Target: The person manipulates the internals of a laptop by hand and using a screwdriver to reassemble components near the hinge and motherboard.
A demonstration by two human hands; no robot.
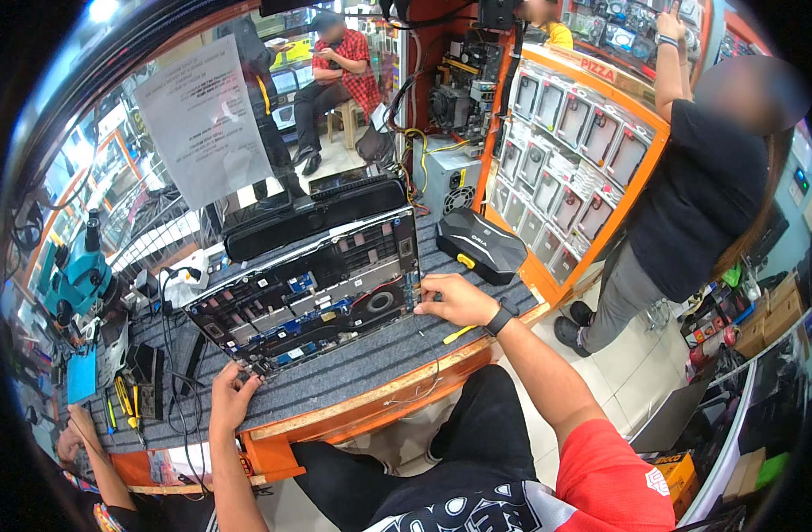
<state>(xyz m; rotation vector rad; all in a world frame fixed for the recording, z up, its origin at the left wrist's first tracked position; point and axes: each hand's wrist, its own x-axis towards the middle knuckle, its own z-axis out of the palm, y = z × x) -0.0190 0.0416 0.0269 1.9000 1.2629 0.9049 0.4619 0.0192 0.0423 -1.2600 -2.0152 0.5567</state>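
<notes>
An opened laptop base (313,301) stands tilted up on the striped grey bench mat, its bare inside facing me. A round fan, blue circuit boards and silver strips show in it. At its lower left corner my left hand (235,395) is closed, fingertips pinching the edge beside a few small dark parts. My right hand (459,300), with a dark wristband, grips the right edge near the lower corner; the fingers are closed there. Just behind the right hand lies a black toolbox (481,246) with a yellow latch. A yellow-handled tool (459,334) rests near my right wrist.
Behind the laptop runs a long black speaker bar (317,219). Black cables (168,355), yellow-handled tools (127,403) and a teal microscope (80,270) crowd the left side. Another person's hand (85,426) rests at the bench's left edge. An orange display case (574,160) and a standing person (690,195) are right.
</notes>
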